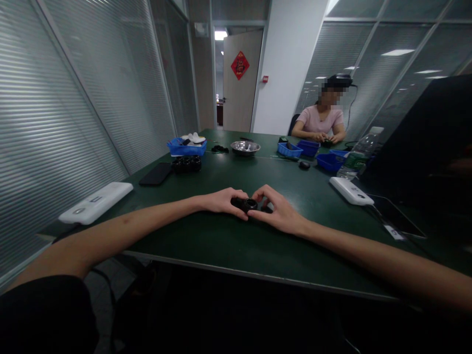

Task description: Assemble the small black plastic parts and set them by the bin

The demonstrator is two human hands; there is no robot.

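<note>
A small black part with a round, ring-like end is between my two hands, just above or on the green table; I cannot tell what kind of part it is. My left hand grips its left side between thumb and fingers. From the other side, my right hand has its thumb and curled fingertips closed on the ring end. Another small dark piece shows under the right palm, its shape mostly hidden.
Across the green table are a blue tray of parts, a black cluster, a phone, a metal bowl, blue bins, a water bottle and white power banks. A person sits opposite.
</note>
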